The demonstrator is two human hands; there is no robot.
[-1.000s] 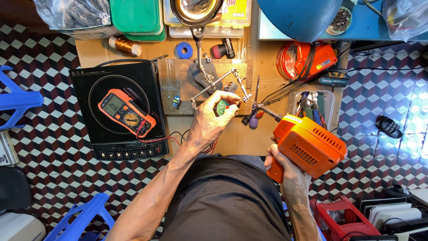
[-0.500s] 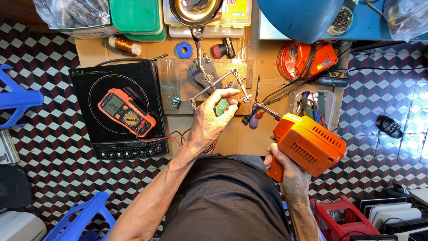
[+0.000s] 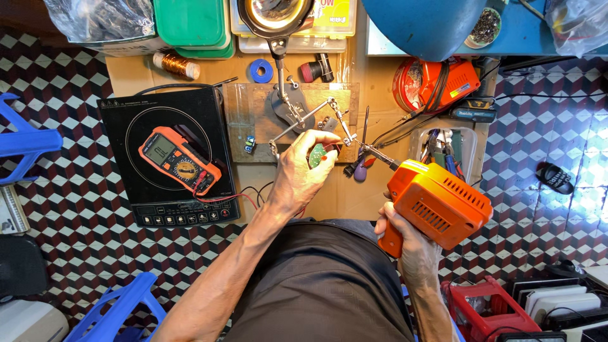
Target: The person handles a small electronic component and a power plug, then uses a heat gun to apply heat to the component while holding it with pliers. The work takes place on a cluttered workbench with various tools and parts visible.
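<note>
1. Landmark: the clamp stand (image 3: 288, 107), a metal stand with jointed arms at the middle of the wooden bench (image 3: 342, 190). All places are given relative to it.
2. Far left of the stand: a blue plastic stool (image 3: 25, 142) on the chequered floor.
3. Left of the stand: a black induction hob (image 3: 126, 202) lies flat on the bench. An orange meter (image 3: 179, 159) rests on its round cooking zone, with red and black leads trailing toward the stand's side.
4. Up and left of the stand: a spool of copper wire (image 3: 176, 64); above that, green trays (image 3: 190, 25).
5. Directly above the stand: a round magnifier lamp (image 3: 275, 14) on a stalk, with a blue tape roll (image 3: 260, 70) just left of the stalk.
6. Just below and right of the stand: the left hand (image 3: 304, 171), fingers curled together and pinching a small green circuit board (image 3: 320, 155) at the stand's clips. The board is mostly hidden by the fingers.
7. Lower right of the stand: the right hand (image 3: 402, 234), fingers wrapped tight round the grip of an orange soldering gun (image 3: 437, 202). Its thin tip points up-left toward the board; whether it touches, I cannot tell.
8. Right of the stand: a clear tub (image 3: 472, 136) of hand tools; above it an orange tool (image 3: 443, 82) with coiled cable.
</note>
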